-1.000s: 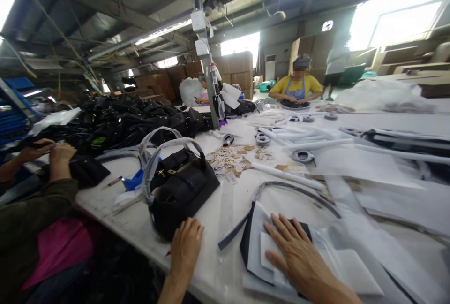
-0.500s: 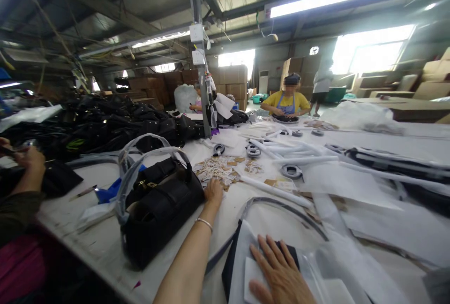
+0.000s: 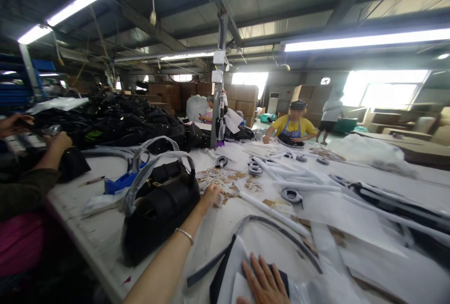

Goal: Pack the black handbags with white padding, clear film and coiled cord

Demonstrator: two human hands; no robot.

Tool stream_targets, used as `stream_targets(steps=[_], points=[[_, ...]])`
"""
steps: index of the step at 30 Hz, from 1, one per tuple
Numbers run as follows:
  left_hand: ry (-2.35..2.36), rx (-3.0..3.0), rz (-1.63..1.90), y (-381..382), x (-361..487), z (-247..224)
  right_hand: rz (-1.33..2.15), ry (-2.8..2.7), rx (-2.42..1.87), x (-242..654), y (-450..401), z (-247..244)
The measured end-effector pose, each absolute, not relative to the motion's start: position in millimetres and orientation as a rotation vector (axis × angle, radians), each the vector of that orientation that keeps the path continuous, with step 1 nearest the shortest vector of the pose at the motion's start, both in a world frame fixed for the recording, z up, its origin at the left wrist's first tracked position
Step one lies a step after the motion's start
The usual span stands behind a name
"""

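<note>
My left hand (image 3: 210,194) reaches out to the near edge of a heap of small paper tags with white strings (image 3: 225,177). Its fingers are pinched, with a small pale tag (image 3: 218,200) at the fingertips. Just left of that arm, a black handbag (image 3: 158,215) stands upright, its handles (image 3: 165,156) wrapped in clear film. My right hand (image 3: 265,280) lies flat, fingers spread, on a black piece (image 3: 222,266) partly covered by white sheets. A long strap in clear wrapping (image 3: 281,222) curves over the table beyond it.
Rolled straps (image 3: 291,195) and white tubes (image 3: 270,208) lie across the table (image 3: 70,215). Black bags (image 3: 116,123) are piled at the back left beside a post (image 3: 217,107). On the left, a co-worker's hands (image 3: 58,144) hold something dark; another person (image 3: 294,125) works across the table.
My left hand has drawn back slightly from the heap, a pale tag now showing at its fingers. My right hand stays flat. The view has shifted, and the co-worker's hands on the left show more.
</note>
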State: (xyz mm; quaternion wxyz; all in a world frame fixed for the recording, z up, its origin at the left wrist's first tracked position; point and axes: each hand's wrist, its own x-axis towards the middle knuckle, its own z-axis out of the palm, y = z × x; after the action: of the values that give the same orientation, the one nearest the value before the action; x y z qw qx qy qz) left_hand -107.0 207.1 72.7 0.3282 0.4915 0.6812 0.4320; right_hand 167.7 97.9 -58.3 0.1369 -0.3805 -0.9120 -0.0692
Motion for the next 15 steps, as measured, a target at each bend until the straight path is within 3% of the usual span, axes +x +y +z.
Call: stream_targets(steps=[8, 15], points=[[1.011, 1.049, 1.323, 115.6, -105.4, 105.3, 0.552, -2.099, -1.287, 175.7, 75.9, 19.2], [0.677, 0.714, 1.333, 54.8, -76.8, 122.0, 1.316, -1.64, -0.997, 151.9, 54.1, 98.0]])
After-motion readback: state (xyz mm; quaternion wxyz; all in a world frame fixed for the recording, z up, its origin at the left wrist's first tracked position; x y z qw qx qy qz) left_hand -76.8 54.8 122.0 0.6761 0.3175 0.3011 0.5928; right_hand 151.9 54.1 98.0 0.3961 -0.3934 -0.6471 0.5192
